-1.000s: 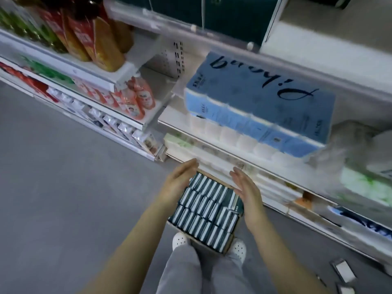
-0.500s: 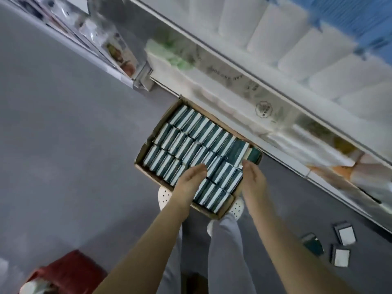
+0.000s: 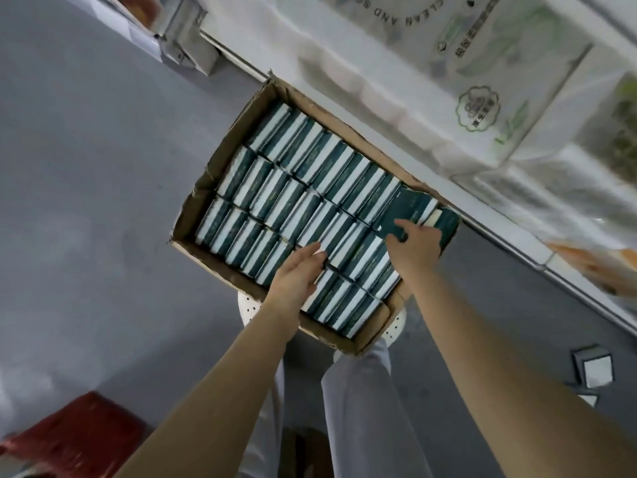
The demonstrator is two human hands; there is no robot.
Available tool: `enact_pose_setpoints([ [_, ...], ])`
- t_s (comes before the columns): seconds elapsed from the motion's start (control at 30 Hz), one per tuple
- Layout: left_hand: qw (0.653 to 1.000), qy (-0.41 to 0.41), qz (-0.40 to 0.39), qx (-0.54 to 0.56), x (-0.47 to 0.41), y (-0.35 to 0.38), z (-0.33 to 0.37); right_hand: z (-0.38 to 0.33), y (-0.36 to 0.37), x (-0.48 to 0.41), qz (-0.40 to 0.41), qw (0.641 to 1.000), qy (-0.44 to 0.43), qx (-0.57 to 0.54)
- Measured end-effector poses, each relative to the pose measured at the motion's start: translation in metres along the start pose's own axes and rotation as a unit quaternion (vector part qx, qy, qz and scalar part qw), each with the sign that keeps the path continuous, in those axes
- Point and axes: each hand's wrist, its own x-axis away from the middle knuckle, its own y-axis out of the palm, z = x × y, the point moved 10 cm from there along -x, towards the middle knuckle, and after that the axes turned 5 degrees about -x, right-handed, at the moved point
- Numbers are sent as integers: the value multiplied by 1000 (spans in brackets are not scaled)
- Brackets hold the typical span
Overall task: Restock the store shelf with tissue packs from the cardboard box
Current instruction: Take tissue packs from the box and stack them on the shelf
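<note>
Two hands reached into the cardboard box (image 3: 215, 170), which sat on the floor against the foot of the store shelf (image 3: 524, 251). Three rows of tissue packs (image 3: 303, 188) filled it, standing on edge, dark green with white stripes (too tightly packed for a sure count). The left hand (image 3: 296, 276) lay released, fingers straight, on the packs by the box's near edge. One flat pack (image 3: 401, 210) lay at the far right corner, under the fingertips of the right hand (image 3: 415, 243); whether that hand gripped it could not be told.
</note>
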Motion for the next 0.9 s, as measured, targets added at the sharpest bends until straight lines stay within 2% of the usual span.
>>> enact_pose_setpoints([
  [0.13,1000,-8,-3,-16,-9,0,-9,8,1,-10,-28,1000,-1,-1],
  [0.23,1000,-5,-6,-17,-6,6,-9,-12,-11,-2,4,997,-70,13],
  [0.33,1000,-2,-7,-13,2,12,-6,-36,-22,20,-1,992,-119,-47],
  [0.43,1000,6,-14,-2,7,20,1,-43,-32,45,-20,982,-89,-162],
  [0.5,1000,18,-18,6,9,25,8,-39,-34,60,-41,960,-45,-272],
  [0.57,999,30,-23,18,11,30,14,-34,-32,74,-70,941,-10,-330],
  [0.7,997,47,-35,48,12,39,18,-23,-23,96,-109,922,9,-373],
  [0.83,998,50,-37,27,14,40,11,-8,-16,104,-121,905,28,-406],
  [0.9,998,50,-39,29,17,39,6,3,-20,98,-87,931,24,-355],
])
